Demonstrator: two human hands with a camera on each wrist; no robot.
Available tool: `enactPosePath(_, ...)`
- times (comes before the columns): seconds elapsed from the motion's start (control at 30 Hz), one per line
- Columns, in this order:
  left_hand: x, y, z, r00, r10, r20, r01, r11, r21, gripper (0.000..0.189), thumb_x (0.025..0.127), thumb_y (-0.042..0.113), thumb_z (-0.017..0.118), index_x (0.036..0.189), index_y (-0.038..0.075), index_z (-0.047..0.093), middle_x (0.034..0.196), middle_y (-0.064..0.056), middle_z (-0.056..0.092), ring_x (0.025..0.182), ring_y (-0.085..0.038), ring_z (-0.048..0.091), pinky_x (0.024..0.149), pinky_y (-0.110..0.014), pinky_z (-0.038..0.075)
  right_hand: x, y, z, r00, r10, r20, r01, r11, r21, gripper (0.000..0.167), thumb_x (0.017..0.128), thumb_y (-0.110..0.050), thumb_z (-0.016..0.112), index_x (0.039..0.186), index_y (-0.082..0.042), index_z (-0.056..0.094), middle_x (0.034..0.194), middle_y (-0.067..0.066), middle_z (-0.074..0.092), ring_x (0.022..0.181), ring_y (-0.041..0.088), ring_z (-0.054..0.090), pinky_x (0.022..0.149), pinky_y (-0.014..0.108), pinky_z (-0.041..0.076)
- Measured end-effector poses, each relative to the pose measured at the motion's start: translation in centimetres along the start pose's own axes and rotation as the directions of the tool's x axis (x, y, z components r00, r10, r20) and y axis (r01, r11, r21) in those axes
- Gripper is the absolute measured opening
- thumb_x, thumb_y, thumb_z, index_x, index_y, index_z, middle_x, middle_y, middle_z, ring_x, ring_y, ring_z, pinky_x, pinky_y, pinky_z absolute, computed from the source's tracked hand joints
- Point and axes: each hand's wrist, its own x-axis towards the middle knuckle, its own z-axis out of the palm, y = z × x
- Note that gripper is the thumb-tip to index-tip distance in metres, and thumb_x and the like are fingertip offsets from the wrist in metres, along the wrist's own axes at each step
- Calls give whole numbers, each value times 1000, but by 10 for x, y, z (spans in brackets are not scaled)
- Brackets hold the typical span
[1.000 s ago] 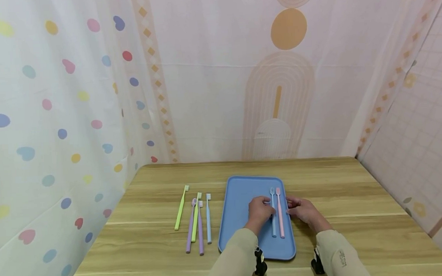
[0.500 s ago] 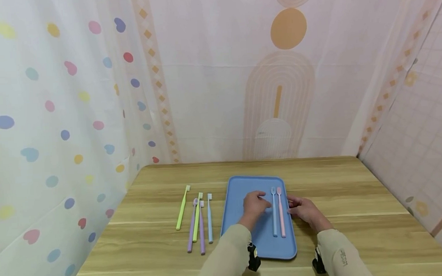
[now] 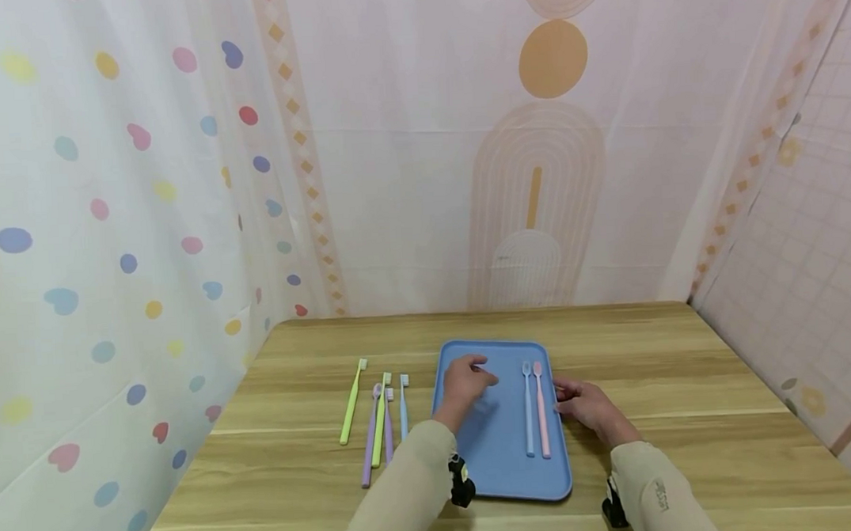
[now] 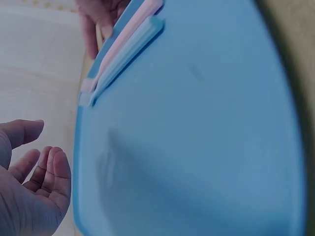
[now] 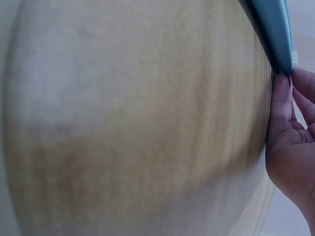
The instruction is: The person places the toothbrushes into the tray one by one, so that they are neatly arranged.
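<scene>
A blue tray (image 3: 506,480) lies on the wooden table. On its right side a blue toothbrush (image 3: 528,419) and a pink toothbrush (image 3: 542,419) lie next to each other, heads toward the far end. My left hand (image 3: 463,387) hovers above the tray's left half, with nothing held; in the left wrist view its fingers (image 4: 61,172) are loosely bent and apart from the thumb. My right hand (image 3: 590,407) rests against the tray's right rim, thumb and fingertips touching it from outside. The right wrist view shows this thumb (image 5: 281,98) at the rim.
Left of the tray, a green toothbrush (image 3: 351,407) lies alone. Beside it are another green toothbrush (image 3: 379,426), two purple toothbrushes, one (image 3: 369,450) at the left, and a blue toothbrush (image 3: 404,409), partly hidden by my left sleeve. Patterned curtains (image 3: 407,179) hang behind the table.
My left hand has moved left, away from the blue toothbrush on the tray, and its fingers have spread. My right hand stays at the rim.
</scene>
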Motion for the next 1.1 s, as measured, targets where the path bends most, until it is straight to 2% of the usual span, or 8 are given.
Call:
enactPosePath(0.17, 9, -4, -19, 1000, 19, 5, -19, 1000, -18, 43, 81, 3, 77, 122, -6, 66, 89, -12, 70, 74, -20, 64, 65, -33, 53, 2, -1, 1, 1000, 4, 2, -4, 999, 35, 56, 86, 9, 63, 140, 13, 47, 116, 25, 59, 103, 29, 58, 86, 38, 54)
enactPosePath(0.4, 15, -10, -43, 999, -32, 4, 32, 998, -45, 44, 85, 5, 75, 126, -4, 64, 95, -12, 68, 80, -20, 63, 68, -32, 54, 3, -1, 1, 1000, 3, 8, -3, 999, 47, 57, 87, 10, 62, 141, 13, 45, 117, 26, 58, 105, 30, 58, 86, 38, 54)
enactPosePath(0.6, 18, -18, -64, 999, -42, -23, 40, 995, -93, 43, 87, 7, 73, 128, -5, 62, 95, -12, 62, 80, -23, 60, 69, -33, 54, 4, 0, 1, 1000, 8, -2, -8, 999, 41, 56, 86, 10, 63, 140, 13, 46, 116, 24, 60, 104, 29, 58, 87, 38, 54)
enactPosePath(0.73, 23, -25, -78, 998, -43, -38, 38, 993, -109, 43, 88, 8, 72, 128, -5, 62, 95, -13, 62, 84, -30, 63, 71, -35, 56, 3, -2, 1, 1000, -8, 5, 8, 1000, 17, 55, 86, 8, 63, 139, 12, 48, 114, 23, 61, 104, 28, 57, 87, 38, 52)
enactPosePath(0.9, 27, -34, -96, 996, -49, -78, 42, 996, -80, 43, 88, 9, 73, 127, -6, 62, 97, -16, 64, 89, -41, 65, 71, -40, 57, 2, -4, 1, 1000, -22, 12, 22, 1000, -1, 55, 86, 7, 64, 139, 11, 49, 113, 21, 63, 104, 28, 57, 86, 38, 51)
enactPosePath(1.1, 27, -44, -120, 991, -57, -122, 56, 998, -8, 42, 89, 13, 72, 127, -3, 63, 104, -16, 62, 87, -28, 60, 72, -36, 52, 3, -3, 1, 1000, -27, 8, 27, 1000, -10, 56, 85, 7, 65, 138, 11, 49, 113, 21, 63, 105, 29, 58, 87, 38, 51)
